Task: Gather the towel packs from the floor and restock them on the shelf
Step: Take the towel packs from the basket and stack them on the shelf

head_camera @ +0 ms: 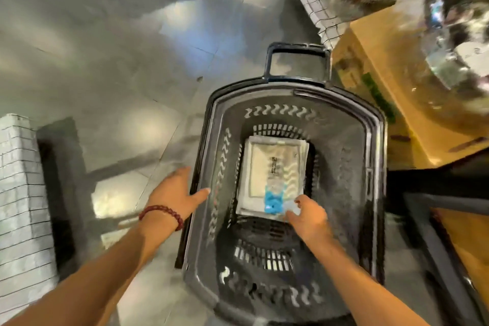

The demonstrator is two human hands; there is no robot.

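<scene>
Your right hand pinches the near right corner of the flat white towel pack. Thumb and curled fingers close on its clear wrap, just beside the blue label. The pack lies flat on the bottom of the dark grey perforated plastic basket, whose walls ring your grip on every side. Its loop handle stands at the far end.

Left of the grip, your left hand, with a red bead bracelet on the wrist, is spread with straight fingers, its thumb tip at the basket's left rim.

The basket stands on a grey tiled floor. Far right of the grip sits a brown cardboard box, with a white grid-patterned bundle beyond it. A tall white grid-patterned stack stands far left.
</scene>
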